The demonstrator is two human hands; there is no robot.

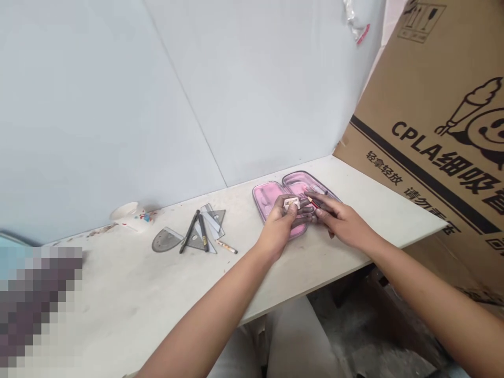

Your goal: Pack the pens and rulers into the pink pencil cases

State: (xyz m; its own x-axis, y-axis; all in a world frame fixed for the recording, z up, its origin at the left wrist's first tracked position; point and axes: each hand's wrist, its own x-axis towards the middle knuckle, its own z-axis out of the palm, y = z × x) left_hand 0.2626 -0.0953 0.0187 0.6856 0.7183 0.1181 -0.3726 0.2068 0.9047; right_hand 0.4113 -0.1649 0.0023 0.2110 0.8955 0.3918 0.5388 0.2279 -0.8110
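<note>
Above an open pink pencil case [268,191], my left hand [285,215] grips a small whitish block [292,202] with a printed face; whether it is an eraser or a sharpener I cannot tell. My right hand [334,212] has its fingers closed around a red pencil [314,202], its pointed end toward the block. The block and the pencil tip are close but look apart. Both hands cover part of the case, and a tube-like item [319,190] shows in its far half.
Left of the case lie a grey protractor [166,240], set squares [219,216], two dark pens [189,231] and a short patterned stick [227,247]. A white paper cup [132,218] lies near the wall. A large cardboard box [433,131] stands at the right.
</note>
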